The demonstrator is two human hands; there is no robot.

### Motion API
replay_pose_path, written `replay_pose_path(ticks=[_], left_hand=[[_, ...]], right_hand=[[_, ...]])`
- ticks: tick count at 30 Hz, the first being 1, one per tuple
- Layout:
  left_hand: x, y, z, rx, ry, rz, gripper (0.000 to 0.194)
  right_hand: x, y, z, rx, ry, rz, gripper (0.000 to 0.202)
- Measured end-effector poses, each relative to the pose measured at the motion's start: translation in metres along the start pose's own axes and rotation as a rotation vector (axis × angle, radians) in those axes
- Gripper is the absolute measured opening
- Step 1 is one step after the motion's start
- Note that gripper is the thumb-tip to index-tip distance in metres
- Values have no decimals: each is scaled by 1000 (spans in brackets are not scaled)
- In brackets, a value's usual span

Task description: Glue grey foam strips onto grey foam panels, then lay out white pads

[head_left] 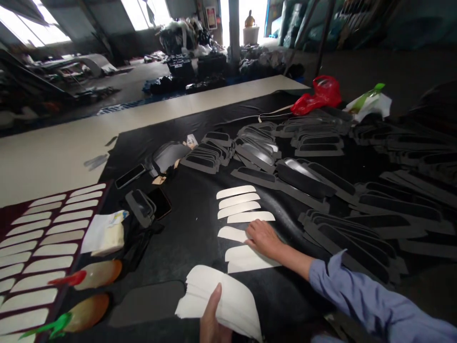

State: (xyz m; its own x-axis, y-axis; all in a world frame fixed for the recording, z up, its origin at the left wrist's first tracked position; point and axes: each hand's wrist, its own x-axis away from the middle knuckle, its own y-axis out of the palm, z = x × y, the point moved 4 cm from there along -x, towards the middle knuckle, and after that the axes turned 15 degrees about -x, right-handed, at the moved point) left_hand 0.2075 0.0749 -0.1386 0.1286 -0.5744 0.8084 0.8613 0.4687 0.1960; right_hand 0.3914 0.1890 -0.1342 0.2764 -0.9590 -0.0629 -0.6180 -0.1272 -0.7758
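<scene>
Near the bottom edge, my left hand (214, 317) is closed around a stack of white cut pieces (228, 297), with the thumb lying on top. My right hand (264, 238) reaches over the black sheet, its fingers bent together on the right end of a white strip-shaped piece (231, 233). Part of that piece is hidden under the fingers. Just beyond lie several similar white pieces (238, 201) in a column, and closer to me are overlapping white pieces (246, 259). A flat dark grey piece (150, 302) rests left of the stack.
At left, a maroon board (102, 195) carries rows of white pieces. Beside it lie a red-tipped bottle (96, 275), a green-tipped bottle (85, 314) and a tissue pack (107, 236). Dark cut pieces (353, 247) cover the right side. Farther back is a red plastic bag (323, 93).
</scene>
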Motion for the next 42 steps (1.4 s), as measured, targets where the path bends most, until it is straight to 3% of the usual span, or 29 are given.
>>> replay_pose_path(ticks=[5, 12, 15, 19, 23, 28, 31, 33, 42], left_hand=[[8, 1, 1, 17, -35, -38, 49], [11, -3, 0, 55, -23, -78, 48], [13, -6, 2, 37, -10, -91, 48], [14, -13, 5, 38, -14, -112, 48], [11, -20, 6, 35, -17, -121, 49], [8, -25, 6, 15, 2, -123, 50], [7, -27, 7, 10, 4, -115, 49], [8, -28, 8, 7, 1, -104, 49], [9, -30, 9, 62, -34, -101, 53]], right_hand=[[-8, -2, 11, -195, 11, -32, 1], [-22, -26, 13, -427, 33, -9, 8], [-9, -32, 6, -468, 38, -4, 9], [33, -13, -5, -513, 40, -115, 9], [59, 8, -9, -322, -1, -167, 9], [33, 4, -11, 151, 101, 15, 17], [12, 2, -12, 208, 139, 20, 24], [3, 2, -12, 231, 119, -3, 17], [-1, -2, 0, 305, 19, -52, 12]])
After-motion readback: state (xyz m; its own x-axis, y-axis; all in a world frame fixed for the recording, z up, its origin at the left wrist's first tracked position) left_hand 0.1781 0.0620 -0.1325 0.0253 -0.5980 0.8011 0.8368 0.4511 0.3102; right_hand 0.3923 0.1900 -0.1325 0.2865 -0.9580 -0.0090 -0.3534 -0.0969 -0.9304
